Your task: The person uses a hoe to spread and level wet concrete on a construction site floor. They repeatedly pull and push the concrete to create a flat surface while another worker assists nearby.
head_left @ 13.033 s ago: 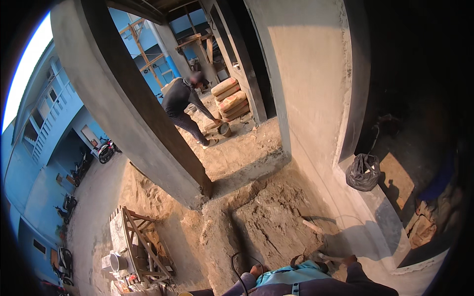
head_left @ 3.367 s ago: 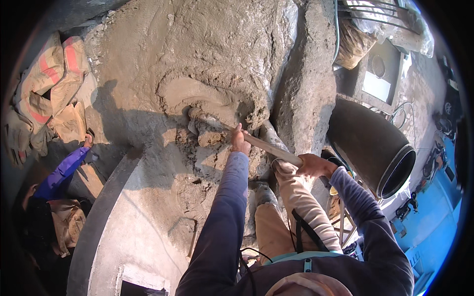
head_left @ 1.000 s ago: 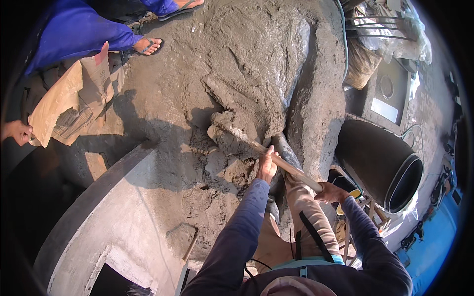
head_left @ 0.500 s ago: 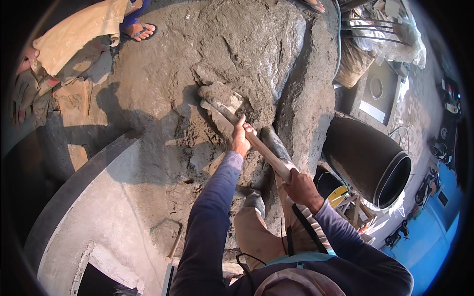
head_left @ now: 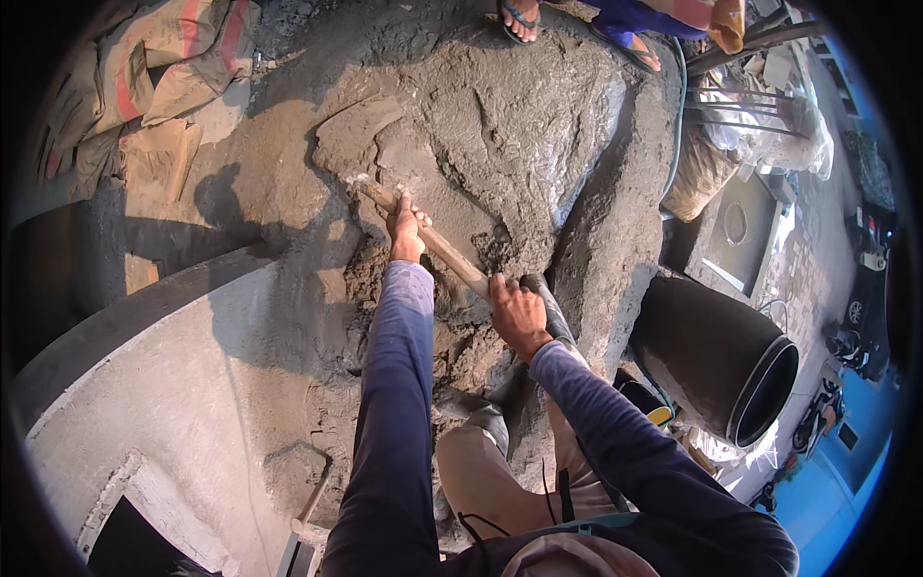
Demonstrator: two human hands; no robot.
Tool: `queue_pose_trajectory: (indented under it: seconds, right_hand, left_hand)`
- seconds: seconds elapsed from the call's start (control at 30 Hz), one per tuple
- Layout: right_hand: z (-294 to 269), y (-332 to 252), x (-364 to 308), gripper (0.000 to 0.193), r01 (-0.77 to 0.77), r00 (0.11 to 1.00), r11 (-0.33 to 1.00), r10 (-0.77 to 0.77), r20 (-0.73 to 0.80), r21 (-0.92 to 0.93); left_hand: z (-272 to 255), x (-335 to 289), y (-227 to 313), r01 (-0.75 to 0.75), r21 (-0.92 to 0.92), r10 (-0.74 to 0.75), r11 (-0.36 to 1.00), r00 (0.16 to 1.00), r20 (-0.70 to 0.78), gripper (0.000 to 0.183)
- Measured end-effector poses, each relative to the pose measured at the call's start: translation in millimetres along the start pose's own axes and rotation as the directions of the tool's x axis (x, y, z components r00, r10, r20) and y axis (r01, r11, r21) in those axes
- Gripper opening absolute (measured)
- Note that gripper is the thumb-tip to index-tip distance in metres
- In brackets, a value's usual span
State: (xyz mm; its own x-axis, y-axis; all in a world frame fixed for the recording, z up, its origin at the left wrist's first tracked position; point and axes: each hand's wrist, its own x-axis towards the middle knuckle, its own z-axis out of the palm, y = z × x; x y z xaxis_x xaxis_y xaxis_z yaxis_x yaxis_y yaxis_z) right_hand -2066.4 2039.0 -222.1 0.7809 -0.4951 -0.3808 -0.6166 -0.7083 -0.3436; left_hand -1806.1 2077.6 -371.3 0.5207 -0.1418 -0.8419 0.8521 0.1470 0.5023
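Note:
A long wooden handle, which looks like that of a hoe [head_left: 454, 258], slants across the wet grey mortar [head_left: 461, 125]. My left hand [head_left: 408, 231] is wrapped round it near its far end. My right hand [head_left: 519, 315] grips the near end, close above my boot. Mortar hides the blade at the far end, beside a smooth wet lump [head_left: 354, 135]. Both arms are stretched forward over the mix.
Another person's sandalled foot [head_left: 520, 21] stands at the far edge of the mortar. Crumpled cement sacks [head_left: 183, 62] lie far left, above a curved concrete wall [head_left: 173, 322]. On the right are a raised mortar ridge [head_left: 615, 212], a dark drum [head_left: 707, 351] and a grey box [head_left: 735, 226].
Both hands have moved left and forward with the hoe, and its loaded blade has gone into the mortar. The other person has moved from far left to far right, away from the sacks.

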Motion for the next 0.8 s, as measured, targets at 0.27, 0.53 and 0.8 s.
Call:
queue_pose_trajectory:
  seconds: [0.27, 0.53, 0.8]
  right_hand:
    - [-39, -65, -148, 0.042, -0.304, 0.812, 0.952, 0.238, 0.532, 0.038]
    - [-177, -99, -154, 0.037, -0.510, 0.657, 0.733, -0.007, 0.754, 0.451]
    - [-241, -145, -108, 0.031, -0.844, 0.534, -0.070, -0.184, 0.825, 0.531]
  left_hand:
    - [-114, -91, -133, 0.312, 0.275, -0.331, 0.909, 0.943, 0.027, 0.028]
    - [-117, -191, -93, 0.633, -0.207, -0.578, 0.746, 0.770, 0.270, 0.039]
    - [-122, -200, -6, 0.769, -0.102, -0.689, 0.631, 0.616, 0.382, 0.046]
